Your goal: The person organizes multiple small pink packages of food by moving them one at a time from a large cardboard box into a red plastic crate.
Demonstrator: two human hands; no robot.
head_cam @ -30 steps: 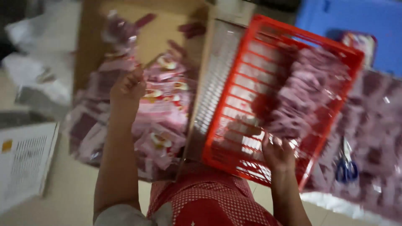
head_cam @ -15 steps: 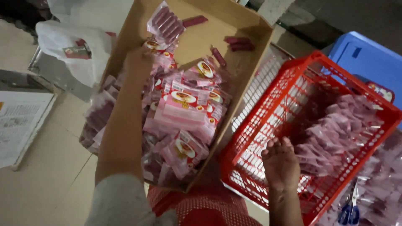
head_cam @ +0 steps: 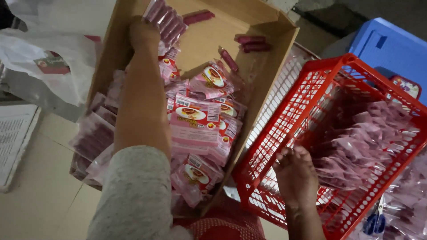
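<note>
left hand [head_cam: 143, 33]: far end of cardboard box [head_cam: 271, 58], clenched on pink sausage packet [head_cam: 167, 20] | right hand [head_cam: 296, 175]: fingers spread, released, inside red basket [head_cam: 284, 129] at near rim

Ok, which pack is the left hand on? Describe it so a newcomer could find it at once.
Start at the big cardboard box left of the red basket. Follow the left hand to the box's far left corner, where it rests on a clear pack of sausages. Unlike the labelled packs heaped nearer, it shows only bare pink sticks side by side.
</note>
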